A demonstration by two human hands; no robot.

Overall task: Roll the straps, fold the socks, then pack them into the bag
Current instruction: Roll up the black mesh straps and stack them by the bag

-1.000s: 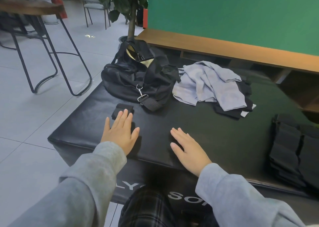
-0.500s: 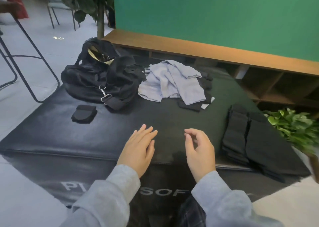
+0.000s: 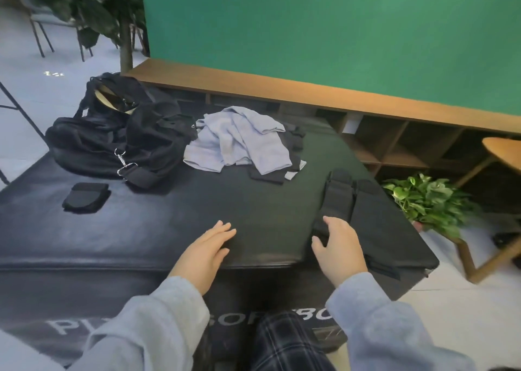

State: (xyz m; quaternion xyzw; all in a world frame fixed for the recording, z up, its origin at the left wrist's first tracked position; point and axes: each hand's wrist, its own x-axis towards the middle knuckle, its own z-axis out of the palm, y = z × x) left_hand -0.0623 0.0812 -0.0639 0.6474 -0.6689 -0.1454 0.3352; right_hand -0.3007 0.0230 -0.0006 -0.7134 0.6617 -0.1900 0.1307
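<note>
A black duffel bag (image 3: 112,142) lies open at the far left of the black padded mat (image 3: 169,229). One rolled black strap (image 3: 86,197) rests in front of it. Light blue socks (image 3: 239,142) are heaped mid-mat over some black socks (image 3: 267,174). Flat black straps (image 3: 344,198) lie stacked along the right side. My right hand (image 3: 339,248) grips the near end of the left strap, thumb on its side and fingers curled over the top. My left hand (image 3: 207,253) rests flat on the mat near the front edge, holding nothing.
A wooden bench with open shelves (image 3: 366,108) runs behind the mat below a green wall. A small leafy plant (image 3: 428,201) and a wooden stool (image 3: 501,156) stand to the right. A potted tree (image 3: 125,32) and metal chair legs are at the far left.
My right hand moved right from the bare mat onto the strap stack and closed on its near end. My left hand left the rolled strap and slid toward the middle.
</note>
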